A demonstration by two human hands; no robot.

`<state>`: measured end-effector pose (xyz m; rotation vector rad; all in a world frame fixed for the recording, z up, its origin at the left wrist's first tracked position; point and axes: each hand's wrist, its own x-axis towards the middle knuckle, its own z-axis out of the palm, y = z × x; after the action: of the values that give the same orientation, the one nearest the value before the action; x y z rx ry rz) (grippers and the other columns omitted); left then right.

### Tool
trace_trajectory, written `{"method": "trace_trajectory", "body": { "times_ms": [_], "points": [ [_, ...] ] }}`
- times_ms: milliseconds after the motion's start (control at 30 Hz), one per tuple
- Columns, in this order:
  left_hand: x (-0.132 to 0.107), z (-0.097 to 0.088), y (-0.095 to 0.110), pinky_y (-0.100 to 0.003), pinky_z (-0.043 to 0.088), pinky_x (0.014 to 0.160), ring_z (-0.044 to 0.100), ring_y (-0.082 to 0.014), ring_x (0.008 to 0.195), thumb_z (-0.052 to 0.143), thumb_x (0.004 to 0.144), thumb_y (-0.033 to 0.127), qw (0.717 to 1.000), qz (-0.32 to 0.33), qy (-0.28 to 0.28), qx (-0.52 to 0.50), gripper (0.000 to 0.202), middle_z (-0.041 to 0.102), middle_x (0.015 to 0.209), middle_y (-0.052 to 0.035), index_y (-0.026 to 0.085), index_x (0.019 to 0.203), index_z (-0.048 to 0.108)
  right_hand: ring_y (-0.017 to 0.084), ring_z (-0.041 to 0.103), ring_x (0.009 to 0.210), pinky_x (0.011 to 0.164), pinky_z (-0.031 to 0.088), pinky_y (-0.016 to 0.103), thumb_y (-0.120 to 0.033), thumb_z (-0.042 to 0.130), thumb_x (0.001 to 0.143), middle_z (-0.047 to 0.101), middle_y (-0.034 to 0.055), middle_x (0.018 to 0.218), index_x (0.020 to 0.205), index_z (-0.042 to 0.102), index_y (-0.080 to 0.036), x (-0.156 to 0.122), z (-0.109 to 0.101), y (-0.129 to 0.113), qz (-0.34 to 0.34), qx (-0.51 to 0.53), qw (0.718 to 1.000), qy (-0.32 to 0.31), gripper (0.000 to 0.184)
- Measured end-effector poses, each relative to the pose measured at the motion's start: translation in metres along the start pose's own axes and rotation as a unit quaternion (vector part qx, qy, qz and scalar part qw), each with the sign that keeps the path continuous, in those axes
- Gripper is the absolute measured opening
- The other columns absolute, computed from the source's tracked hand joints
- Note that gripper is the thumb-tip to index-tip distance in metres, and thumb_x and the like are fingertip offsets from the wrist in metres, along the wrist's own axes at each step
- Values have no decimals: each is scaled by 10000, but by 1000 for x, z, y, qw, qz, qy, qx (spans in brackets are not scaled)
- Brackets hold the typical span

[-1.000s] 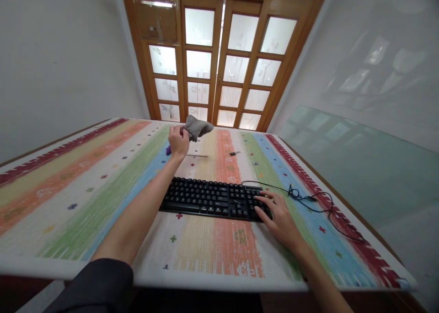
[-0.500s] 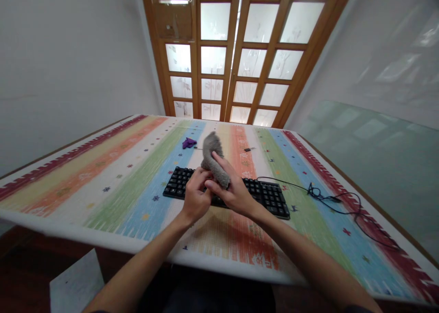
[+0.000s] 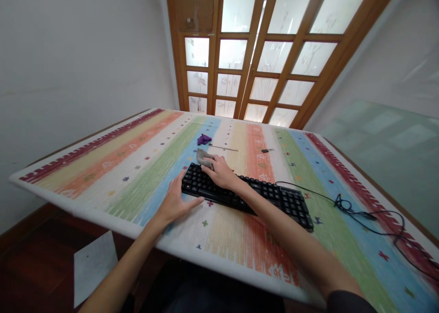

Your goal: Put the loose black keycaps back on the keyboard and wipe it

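Note:
A black keyboard (image 3: 260, 195) lies on a table covered by a striped, many-coloured cloth (image 3: 103, 167). My right hand (image 3: 221, 172) reaches across to the keyboard's far left corner and presses a grey cloth (image 3: 202, 156) against it, fingers closed over the cloth. My left hand (image 3: 173, 204) rests flat on the table at the keyboard's left end, fingers apart, its fingertips touching the near left edge of the keyboard.
The keyboard's black cable (image 3: 356, 212) trails in loops to the right. A small purple object (image 3: 204, 139), a thin stick (image 3: 222, 147) and a small dark object (image 3: 266, 151) lie farther back. Wooden glazed doors (image 3: 254, 52) stand behind. A white sheet (image 3: 94, 265) lies on the floor.
The grey cloth has passed from my left hand to my right, which now presses it on the keyboard's left corner. My left hand has dropped flat beside the keyboard.

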<state>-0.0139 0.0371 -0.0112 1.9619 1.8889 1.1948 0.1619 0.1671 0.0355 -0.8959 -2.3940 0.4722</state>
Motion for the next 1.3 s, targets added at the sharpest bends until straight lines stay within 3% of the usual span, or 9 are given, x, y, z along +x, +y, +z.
{"method": "trace_trajectory", "body": {
  "times_ms": [167,333,500,700,900,1000,1100,1167,1300],
  "points": [
    [-4,2,-9,-487,407,1120,487,-333,1359,747,741,509,999,-23,-25,0,917,466,1500,-167,225,1493,305,268,544,1193,1059,395,436,-371,480,1027,585,158,1315,1323,576,-132,14,24,-5,-33,-64,994,-83,393],
    [-1,0,-13,-483,429,1108,512,-326,1340,718,774,486,999,-24,-17,16,830,514,1469,-153,224,1471,350,263,543,1207,1058,410,411,-319,476,1029,576,179,1336,1320,547,-105,31,35,-15,-49,-112,989,-82,368],
    [0,-1,-11,-476,439,1101,517,-320,1337,734,760,484,998,-45,-25,23,892,522,1463,-157,210,1494,307,293,523,1236,1043,442,408,-309,511,1009,570,223,1315,1263,562,-35,37,49,-27,-71,-164,982,-66,378],
    [2,-2,-10,-475,443,1096,530,-317,1324,765,724,471,998,-61,-17,5,1005,508,1468,-187,179,1522,228,310,407,1388,1137,387,418,-310,556,978,475,250,1454,1252,606,-2,19,52,-39,-134,-210,967,-44,415],
    [1,-2,-25,-473,484,1063,548,-340,1301,704,700,257,999,-43,-6,17,981,509,1464,-188,170,1544,211,265,461,1362,1139,400,360,-334,546,983,547,197,1410,1233,638,-17,-7,55,-62,-227,-215,946,-84,414],
    [-1,-1,-33,-494,434,1117,494,-344,1352,676,715,242,1000,-15,0,19,959,435,1524,-184,181,1549,208,236,452,1373,1149,384,335,-334,560,978,559,181,1402,1229,636,-40,-21,55,-65,-262,-183,944,-82,394],
    [-1,-1,-33,-508,393,1145,454,-332,1386,659,772,288,1000,8,-7,17,907,393,1552,-181,181,1548,202,195,501,1332,1145,380,293,-317,604,959,605,131,1362,1167,666,-97,-27,42,-57,-304,-143,934,-121,309],
    [-2,0,-27,-514,411,1126,468,-336,1375,682,792,358,1000,7,-9,20,913,421,1533,-183,182,1546,198,184,549,1281,1119,406,279,-285,610,955,619,114,1345,1111,682,-129,-22,26,-46,-288,-122,942,-119,232],
    [-2,1,-14,-523,414,1116,460,-340,1380,670,830,472,999,23,-12,39,903,429,1527,-184,188,1546,199,213,528,1306,1103,431,341,-218,532,989,574,148,1390,1182,640,-117,3,1,-28,-135,-103,985,10,244]
  ]
}}
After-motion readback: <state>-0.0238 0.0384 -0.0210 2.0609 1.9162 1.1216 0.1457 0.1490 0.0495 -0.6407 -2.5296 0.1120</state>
